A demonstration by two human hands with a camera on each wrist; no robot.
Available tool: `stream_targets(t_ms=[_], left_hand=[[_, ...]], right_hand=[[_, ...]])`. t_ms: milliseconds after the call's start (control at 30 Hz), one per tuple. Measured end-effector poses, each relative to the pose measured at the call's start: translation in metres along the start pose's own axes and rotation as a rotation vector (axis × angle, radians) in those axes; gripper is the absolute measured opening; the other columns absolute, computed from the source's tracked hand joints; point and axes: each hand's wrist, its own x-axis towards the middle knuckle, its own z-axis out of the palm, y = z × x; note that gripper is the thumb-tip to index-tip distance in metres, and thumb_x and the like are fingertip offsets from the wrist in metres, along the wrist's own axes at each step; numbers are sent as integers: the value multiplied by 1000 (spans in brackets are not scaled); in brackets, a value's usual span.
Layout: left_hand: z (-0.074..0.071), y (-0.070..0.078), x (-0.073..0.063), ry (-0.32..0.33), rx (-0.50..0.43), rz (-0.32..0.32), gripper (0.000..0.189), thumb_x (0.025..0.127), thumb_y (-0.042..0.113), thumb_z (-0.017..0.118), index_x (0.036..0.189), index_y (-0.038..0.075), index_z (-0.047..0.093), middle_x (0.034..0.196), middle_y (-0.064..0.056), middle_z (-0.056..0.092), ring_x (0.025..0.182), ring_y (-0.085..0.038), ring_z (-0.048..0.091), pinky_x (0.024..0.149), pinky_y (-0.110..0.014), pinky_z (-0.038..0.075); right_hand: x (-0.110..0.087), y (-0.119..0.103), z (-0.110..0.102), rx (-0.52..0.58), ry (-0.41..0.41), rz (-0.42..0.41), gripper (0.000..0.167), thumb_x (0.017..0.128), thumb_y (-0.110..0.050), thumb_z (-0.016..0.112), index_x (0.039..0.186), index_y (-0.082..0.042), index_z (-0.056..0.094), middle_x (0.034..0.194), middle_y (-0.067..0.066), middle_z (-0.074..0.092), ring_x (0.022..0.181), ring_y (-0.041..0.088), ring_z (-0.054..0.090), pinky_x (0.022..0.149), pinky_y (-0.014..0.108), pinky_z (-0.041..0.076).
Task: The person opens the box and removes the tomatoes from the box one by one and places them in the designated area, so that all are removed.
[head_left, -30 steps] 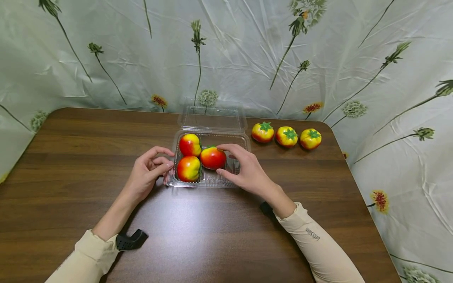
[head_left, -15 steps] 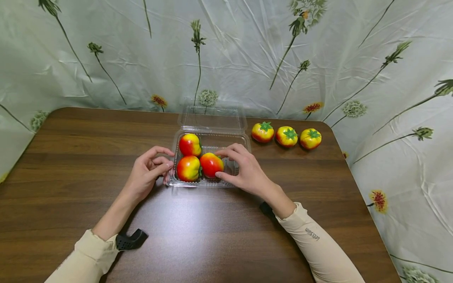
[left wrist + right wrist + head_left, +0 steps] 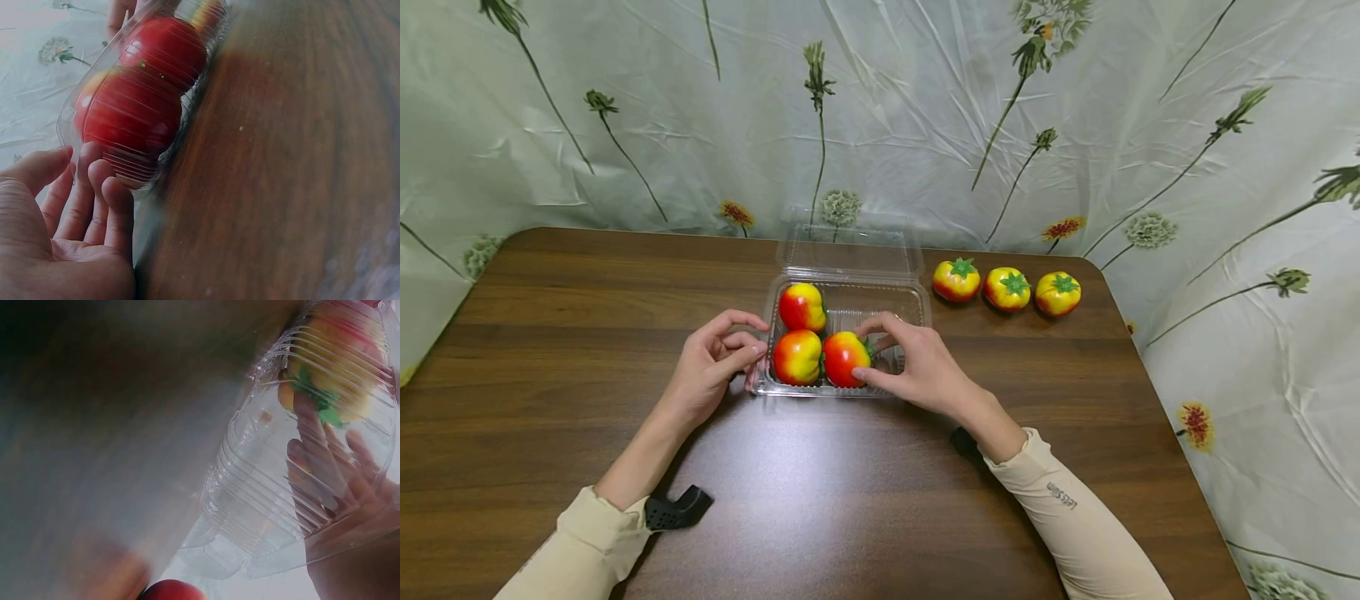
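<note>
A clear plastic clamshell container (image 3: 891, 296) lies with its lid folded back on the table. Inside, at its left, sit two red-and-yellow toy tomatoes, one at the back (image 3: 802, 307) and one in front (image 3: 797, 358). My right hand (image 3: 921, 367) grips a third toy tomato (image 3: 846, 359) beside the front one, thumb and fingers at its leafy side. Through the ribbed wall in the right wrist view, fingertips (image 3: 306, 409) reach the green leaves. My left hand (image 3: 707, 367) pinches the container's left rim between thumb and fingers, as the left wrist view shows.
Three more toy tomatoes stand in a row at the back right, left (image 3: 957, 281), middle (image 3: 1007, 289) and right (image 3: 1057, 294), green tops up. The wooden table (image 3: 760, 517) ends at a flower-printed curtain (image 3: 895, 108) behind.
My right hand has brought its toy tomato toward the front of the container, turning the leafy end to the right. The left hand stays at the rim.
</note>
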Motion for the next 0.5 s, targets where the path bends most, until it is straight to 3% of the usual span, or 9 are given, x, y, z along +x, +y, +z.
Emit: stream_targets(t_ms=[133,267,500], left_hand=[[0,1,0,10,6,-6,24,100,-12,60,121,0,60,82,-4,73,57,-21,55,50,-23,54],[0,1,-1,17,20,-11,24,100,-11,61,121,1,61,82,-4,73,57,-21,55,51,-22,54],[1,1,0,18,26,-12,24,100,-11,61,121,1,61,82,-4,73,57,-21,55,51,-22,55]], right_hand=[[0,1,0,-26,-13,-13,55,91,-29,84,139,-11,62,133,2,69,101,16,73,95,44,61],[0,2,0,-65,-16,-38,51,97,-31,78,141,-10,64,133,4,68,104,18,68,93,43,59],[0,2,-1,-71,-19,-51,43,97,-35,77,136,-18,67,133,-2,66,122,16,64,104,39,55]])
